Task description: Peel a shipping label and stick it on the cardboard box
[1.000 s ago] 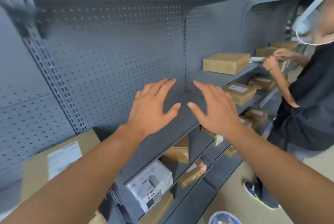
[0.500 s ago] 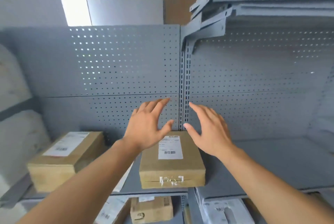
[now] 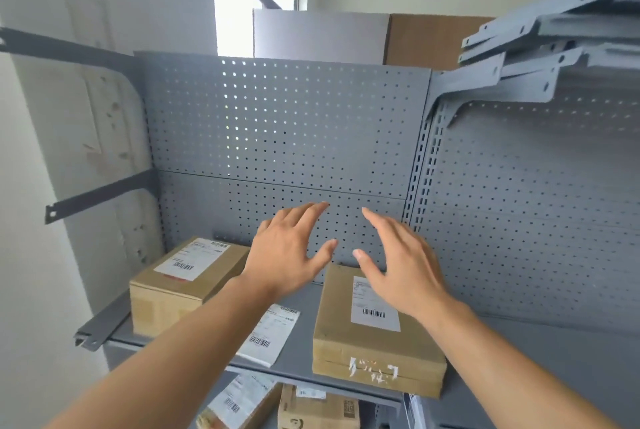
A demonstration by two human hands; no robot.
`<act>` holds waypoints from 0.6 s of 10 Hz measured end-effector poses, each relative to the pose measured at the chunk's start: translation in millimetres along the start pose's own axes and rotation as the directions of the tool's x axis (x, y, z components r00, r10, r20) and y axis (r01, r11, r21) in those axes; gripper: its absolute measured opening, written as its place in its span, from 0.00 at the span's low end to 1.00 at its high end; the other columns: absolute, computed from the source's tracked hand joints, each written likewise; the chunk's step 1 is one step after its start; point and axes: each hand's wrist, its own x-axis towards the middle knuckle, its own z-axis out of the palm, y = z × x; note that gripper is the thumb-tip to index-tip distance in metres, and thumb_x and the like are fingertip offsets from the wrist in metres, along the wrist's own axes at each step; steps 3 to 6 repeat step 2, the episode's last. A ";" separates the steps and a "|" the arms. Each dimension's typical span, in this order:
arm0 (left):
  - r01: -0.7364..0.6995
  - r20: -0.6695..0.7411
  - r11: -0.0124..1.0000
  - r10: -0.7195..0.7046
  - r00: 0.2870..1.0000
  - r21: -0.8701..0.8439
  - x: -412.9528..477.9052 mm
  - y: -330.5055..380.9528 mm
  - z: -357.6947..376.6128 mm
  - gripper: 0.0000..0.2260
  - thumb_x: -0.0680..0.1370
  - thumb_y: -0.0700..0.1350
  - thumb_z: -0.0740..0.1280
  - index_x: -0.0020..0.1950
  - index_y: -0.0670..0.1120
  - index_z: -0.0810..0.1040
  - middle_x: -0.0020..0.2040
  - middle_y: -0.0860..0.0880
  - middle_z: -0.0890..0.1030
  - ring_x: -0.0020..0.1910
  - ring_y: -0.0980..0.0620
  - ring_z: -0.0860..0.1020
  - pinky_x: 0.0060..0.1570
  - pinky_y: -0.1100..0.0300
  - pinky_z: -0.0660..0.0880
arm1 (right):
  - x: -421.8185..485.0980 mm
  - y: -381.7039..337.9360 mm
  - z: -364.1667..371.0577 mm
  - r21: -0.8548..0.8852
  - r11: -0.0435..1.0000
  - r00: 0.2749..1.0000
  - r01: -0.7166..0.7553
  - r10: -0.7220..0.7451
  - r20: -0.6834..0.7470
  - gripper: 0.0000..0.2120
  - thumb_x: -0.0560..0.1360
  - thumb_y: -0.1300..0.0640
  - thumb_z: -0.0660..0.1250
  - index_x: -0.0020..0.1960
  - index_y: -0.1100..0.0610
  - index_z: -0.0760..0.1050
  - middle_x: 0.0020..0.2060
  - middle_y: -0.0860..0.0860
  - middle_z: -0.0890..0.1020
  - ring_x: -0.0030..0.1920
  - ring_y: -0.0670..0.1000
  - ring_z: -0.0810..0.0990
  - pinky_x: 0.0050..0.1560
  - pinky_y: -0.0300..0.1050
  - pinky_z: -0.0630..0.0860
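Note:
Two cardboard boxes stand on a grey metal shelf (image 3: 298,356). The flat box (image 3: 370,352) in the middle carries a white label (image 3: 375,314) on top and torn white tape on its front. A taller box (image 3: 183,283) at the left also has a label on top. Between them a loose label sheet (image 3: 268,335) lies flat on the shelf. My left hand (image 3: 287,252) and my right hand (image 3: 401,262) hover side by side above the shelf with fingers spread, holding nothing. The right hand hides part of the flat box's label.
A grey perforated back panel (image 3: 294,137) rises behind the shelf. Stacked shelf brackets (image 3: 540,58) jut out at the upper right. More labelled boxes (image 3: 315,411) sit on the shelf below. A white wall is at the left and a window behind.
My view has swung left from the other person and the empty shelf to the two labelled boxes. Both hands stay open and raised together in front of me.

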 end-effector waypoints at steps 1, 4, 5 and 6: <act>0.010 -0.015 0.999 -0.011 1.000 -0.039 8.0 1.9 -0.2 0.32 0.78 0.69 0.52 0.79 0.56 0.63 0.74 0.57 0.74 0.69 0.50 0.73 0.63 0.47 0.73 | 3.8 3.4 -4.5 -0.034 0.999 1.000 0.019 -0.019 -0.012 0.31 0.78 0.38 0.59 0.79 0.46 0.60 0.71 0.46 0.75 0.69 0.50 0.75 0.66 0.55 0.74; -0.011 -0.017 0.999 0.010 1.000 -0.042 14.7 6.3 -0.4 0.31 0.79 0.69 0.52 0.79 0.56 0.63 0.73 0.57 0.75 0.67 0.51 0.73 0.61 0.49 0.72 | 10.0 4.0 -12.3 -0.066 0.997 0.999 -0.043 0.041 -0.030 0.30 0.79 0.39 0.60 0.79 0.45 0.60 0.71 0.46 0.75 0.69 0.50 0.75 0.66 0.55 0.74; -0.011 -0.017 0.999 0.010 1.000 -0.042 14.7 6.3 -0.4 0.31 0.79 0.69 0.52 0.79 0.56 0.63 0.73 0.57 0.75 0.67 0.51 0.73 0.61 0.49 0.72 | 10.0 4.0 -12.3 -0.066 0.997 0.999 -0.043 0.041 -0.030 0.30 0.79 0.39 0.60 0.79 0.45 0.60 0.71 0.46 0.75 0.69 0.50 0.75 0.66 0.55 0.74; -0.011 -0.017 0.999 0.010 1.000 -0.042 14.7 6.3 -0.4 0.31 0.79 0.69 0.52 0.79 0.56 0.63 0.73 0.57 0.75 0.67 0.51 0.73 0.61 0.49 0.72 | 10.0 4.0 -12.3 -0.066 0.997 0.999 -0.043 0.041 -0.030 0.30 0.79 0.39 0.60 0.79 0.45 0.60 0.71 0.46 0.75 0.69 0.50 0.75 0.66 0.55 0.74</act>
